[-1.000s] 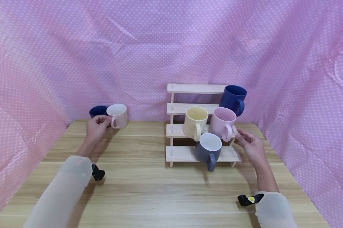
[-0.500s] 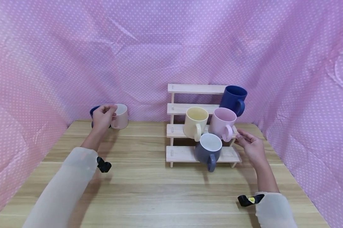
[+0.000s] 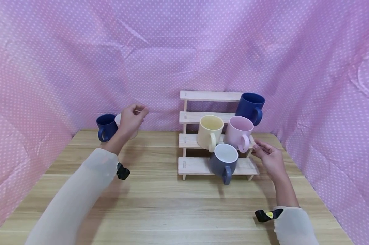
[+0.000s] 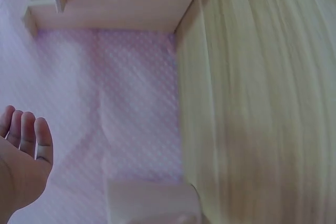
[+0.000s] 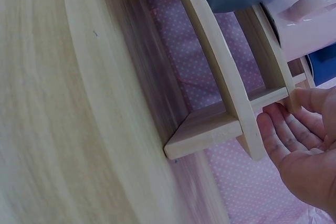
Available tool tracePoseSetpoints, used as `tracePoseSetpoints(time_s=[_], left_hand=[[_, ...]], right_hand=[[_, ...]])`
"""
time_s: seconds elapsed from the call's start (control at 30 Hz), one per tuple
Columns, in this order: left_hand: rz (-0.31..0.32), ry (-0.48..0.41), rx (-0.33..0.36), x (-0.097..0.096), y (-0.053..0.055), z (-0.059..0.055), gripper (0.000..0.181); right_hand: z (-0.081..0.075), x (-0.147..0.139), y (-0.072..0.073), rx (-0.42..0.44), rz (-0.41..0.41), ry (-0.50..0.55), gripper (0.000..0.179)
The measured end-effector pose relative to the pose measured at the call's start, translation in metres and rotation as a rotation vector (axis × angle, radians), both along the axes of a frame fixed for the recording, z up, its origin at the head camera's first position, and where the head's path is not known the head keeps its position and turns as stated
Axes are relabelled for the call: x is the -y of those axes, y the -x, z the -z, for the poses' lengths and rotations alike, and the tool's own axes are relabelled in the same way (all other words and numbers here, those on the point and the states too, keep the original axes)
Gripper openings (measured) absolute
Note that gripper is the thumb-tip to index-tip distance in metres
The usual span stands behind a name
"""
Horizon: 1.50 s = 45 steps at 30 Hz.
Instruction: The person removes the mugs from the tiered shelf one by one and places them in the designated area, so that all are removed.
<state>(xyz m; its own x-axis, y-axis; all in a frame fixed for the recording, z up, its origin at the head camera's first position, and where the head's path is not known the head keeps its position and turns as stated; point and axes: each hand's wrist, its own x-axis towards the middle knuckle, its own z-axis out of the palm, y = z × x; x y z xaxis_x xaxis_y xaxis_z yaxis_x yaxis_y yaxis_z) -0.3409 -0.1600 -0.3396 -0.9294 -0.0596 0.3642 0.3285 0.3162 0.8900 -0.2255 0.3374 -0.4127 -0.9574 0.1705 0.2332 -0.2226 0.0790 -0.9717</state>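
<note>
My left hand [image 3: 132, 119] hovers over a pale mug [image 3: 118, 119] at the table's back left, hiding much of it. Its fingers are loosely bent and hold nothing; the left wrist view also shows the hand [image 4: 26, 166] off to one side of that mug [image 4: 152, 202]. A dark blue mug [image 3: 108, 127] stands just to the left. On the right, my right hand [image 3: 271, 161] pinches the end of a stepped wooden rack [image 3: 190, 165], thumb on a shelf board and fingers beneath. The rack bears a yellow mug [image 3: 206, 136], a pink mug [image 3: 234, 134], a grey mug [image 3: 217, 165] and a blue mug [image 3: 246, 110].
A wooden table [image 3: 159, 207] spreads beneath everything. Pink dotted cloth [image 3: 159, 61] hangs behind and along both sides, close to the rack and the left mugs. Mug handles on the rack stick out toward the front.
My left hand has let go of the pale mug's handle, risen and moved right across the mug. The left blue mug's handle has come into sight. The right hand stays on the rack.
</note>
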Motion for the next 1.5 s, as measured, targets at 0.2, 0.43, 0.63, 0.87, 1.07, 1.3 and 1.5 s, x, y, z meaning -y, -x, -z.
tracePoseSetpoints(time_s=[0.2, 0.43, 0.63, 0.87, 1.07, 1.3, 1.5], left_hand=[[0.076, 0.176, -0.047, -0.03, -0.006, -0.01, 0.032], [0.224, 0.264, -0.128, -0.073, -0.014, -0.019, 0.031], [0.342, 0.314, -0.154, -0.108, -0.021, -0.028, 0.033], [0.392, 0.361, -0.209, -0.143, -0.028, -0.038, 0.031], [0.442, 0.355, -0.252, -0.168, -0.032, -0.046, 0.03], [0.454, 0.367, -0.249, -0.19, -0.037, -0.055, 0.029], [0.483, 0.396, -0.252, -0.209, -0.037, -0.059, 0.029]], right_hand=[[0.0, 0.0, -0.001, -0.001, 0.01, -0.029, 0.055], [-0.002, 0.0, -0.002, 0.02, 0.02, -0.064, 0.054], [-0.002, -0.002, -0.003, 0.042, 0.03, -0.088, 0.052], [-0.003, -0.001, -0.002, 0.049, 0.027, -0.078, 0.051], [-0.003, -0.001, -0.003, 0.057, 0.037, -0.098, 0.05], [-0.004, -0.002, -0.003, 0.047, 0.022, -0.069, 0.053], [-0.004, -0.002, -0.003, 0.045, 0.012, -0.057, 0.053]])
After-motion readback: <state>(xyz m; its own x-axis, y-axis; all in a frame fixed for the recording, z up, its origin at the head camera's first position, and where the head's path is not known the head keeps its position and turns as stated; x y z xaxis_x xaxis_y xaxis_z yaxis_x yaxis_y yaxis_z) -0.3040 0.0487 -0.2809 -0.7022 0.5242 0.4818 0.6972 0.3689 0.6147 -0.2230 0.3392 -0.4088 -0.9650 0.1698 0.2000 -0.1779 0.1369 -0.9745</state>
